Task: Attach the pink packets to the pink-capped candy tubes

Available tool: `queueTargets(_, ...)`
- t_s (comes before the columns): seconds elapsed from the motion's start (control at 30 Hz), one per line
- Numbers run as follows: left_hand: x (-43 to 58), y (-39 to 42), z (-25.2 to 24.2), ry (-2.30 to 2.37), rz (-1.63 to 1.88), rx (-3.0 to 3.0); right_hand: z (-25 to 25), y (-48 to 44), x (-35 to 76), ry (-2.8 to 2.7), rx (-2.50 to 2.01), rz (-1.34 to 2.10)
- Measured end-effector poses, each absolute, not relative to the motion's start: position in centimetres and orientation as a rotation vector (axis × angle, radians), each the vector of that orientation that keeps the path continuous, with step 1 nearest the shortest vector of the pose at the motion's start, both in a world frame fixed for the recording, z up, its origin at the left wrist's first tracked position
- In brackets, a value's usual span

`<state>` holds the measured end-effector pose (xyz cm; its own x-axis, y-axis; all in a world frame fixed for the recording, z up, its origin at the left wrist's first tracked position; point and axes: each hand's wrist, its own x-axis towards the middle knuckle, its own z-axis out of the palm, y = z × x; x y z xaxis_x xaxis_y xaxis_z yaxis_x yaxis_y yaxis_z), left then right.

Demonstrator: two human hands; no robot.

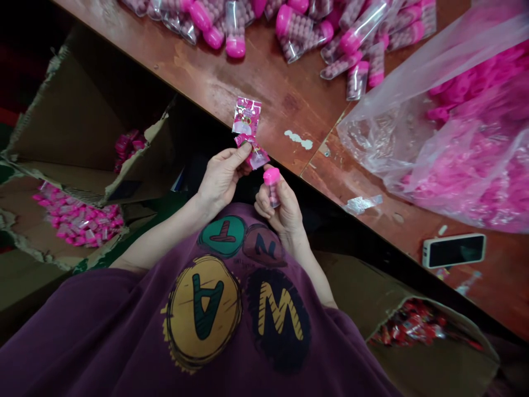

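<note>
My left hand [225,175] pinches a short strip of pink printed sachets [247,117] between thumb and fingers, its far end over the table edge. Close beside it, my right hand [283,204] is wrapped round a small clear tube [271,186] with a bright pink cap. Pale pink balls show inside the tube, and its cap points up toward the table. A small gap separates the tube from the sachets. Some of my left fingers are hidden behind the strip.
Many similar capped tubes [235,27] lie piled along the table's [198,71] far side. A clear bag [475,182] of pink pieces sits right, near a phone [453,251]. Boxes hold pink items [82,218] at left and red packets [417,325] at lower right.
</note>
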<state>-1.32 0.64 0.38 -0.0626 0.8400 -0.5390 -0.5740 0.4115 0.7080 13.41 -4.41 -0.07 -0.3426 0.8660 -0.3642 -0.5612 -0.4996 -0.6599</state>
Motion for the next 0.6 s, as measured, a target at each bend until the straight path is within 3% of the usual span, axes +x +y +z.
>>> queueTargets(0.33,-0.2,-0.1,-0.6,1.123,1.181,0.215,-0.3,-4.7,11.9,-0.615,-1.154,1.626)
queueTargets(0.6,0.5,-0.2,-0.4,1.158,1.167,0.219,-0.4,-5.0,11.4,-0.642,-1.198,1.607)
